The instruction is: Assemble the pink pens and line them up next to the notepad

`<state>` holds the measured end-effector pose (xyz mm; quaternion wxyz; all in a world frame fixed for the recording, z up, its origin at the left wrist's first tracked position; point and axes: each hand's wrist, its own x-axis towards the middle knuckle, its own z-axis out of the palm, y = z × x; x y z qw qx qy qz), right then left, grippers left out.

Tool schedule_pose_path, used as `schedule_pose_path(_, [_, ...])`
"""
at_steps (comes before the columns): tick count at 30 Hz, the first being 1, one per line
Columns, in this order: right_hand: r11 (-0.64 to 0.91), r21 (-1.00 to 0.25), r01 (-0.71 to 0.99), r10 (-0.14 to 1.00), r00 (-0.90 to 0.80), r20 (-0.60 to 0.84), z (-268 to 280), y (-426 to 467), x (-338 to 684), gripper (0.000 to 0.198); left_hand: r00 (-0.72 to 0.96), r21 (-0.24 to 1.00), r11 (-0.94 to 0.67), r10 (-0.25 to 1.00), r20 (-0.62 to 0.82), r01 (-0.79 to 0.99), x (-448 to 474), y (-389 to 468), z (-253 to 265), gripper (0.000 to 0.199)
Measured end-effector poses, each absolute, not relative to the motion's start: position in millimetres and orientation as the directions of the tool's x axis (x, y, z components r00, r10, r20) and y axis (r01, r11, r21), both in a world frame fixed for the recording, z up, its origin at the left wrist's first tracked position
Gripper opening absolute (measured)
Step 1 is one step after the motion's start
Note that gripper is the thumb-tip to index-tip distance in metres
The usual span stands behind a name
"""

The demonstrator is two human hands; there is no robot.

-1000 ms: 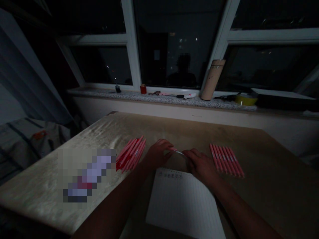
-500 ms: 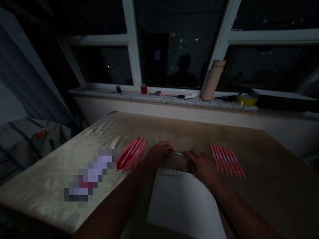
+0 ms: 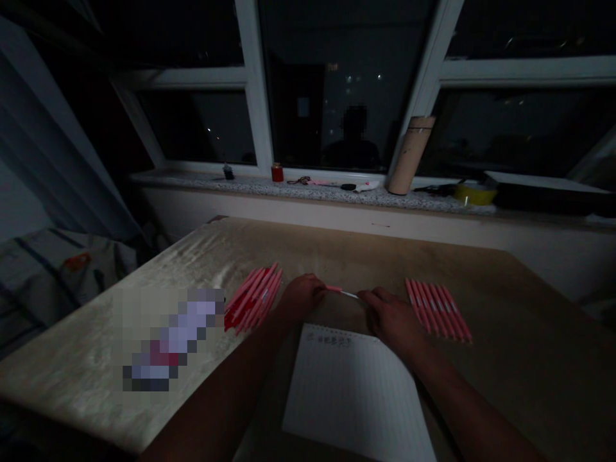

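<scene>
Between my two hands, above the top edge of the notebook, a pink pen lies crosswise, with a thin white part coming out of its right end. My left hand is closed on the pink end. The fingers of my right hand pinch the far end of the white part; the tip is hidden by them. Close to my left wrist is a loose pile of pink pens on a red wrapper. Right of my right hand, several pink pens lie side by side in a row.
Below my hands lies a lined spiral notebook with handwriting at its top. A blurred-out object is on the left of the table. Along the windowsill stand a red jar, a tall tan cylinder and yellow tape.
More of the pink pen shows between my hands. My left hand has shifted slightly left and my right hand slightly right. The piles and notebook stay put.
</scene>
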<state>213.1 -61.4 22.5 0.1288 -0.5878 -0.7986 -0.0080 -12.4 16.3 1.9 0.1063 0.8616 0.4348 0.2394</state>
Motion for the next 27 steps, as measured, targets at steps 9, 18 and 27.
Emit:
schedule_pose_path(9, [0.314, -0.141, 0.939, 0.936, -0.282, 0.209, 22, -61, 212, 0.042, 0.518, 0.293, -0.598, 0.798, 0.309, 0.746, -10, 16, 0, 0.020])
schedule_pose_path(18, [0.299, -0.158, 0.941, 0.946, -0.270, 0.179, 20, -60, 213, 0.043, 0.487, 0.354, -0.572, 0.819, 0.305, 0.740, -11, 15, 3, 0.020])
schedule_pose_path(27, [0.357, -0.162, 0.920, 0.929, -0.332, 0.166, 22, -59, 212, 0.043, 0.467, 0.472, -0.587, 0.810, 0.355, 0.658, -14, 5, 19, 0.017])
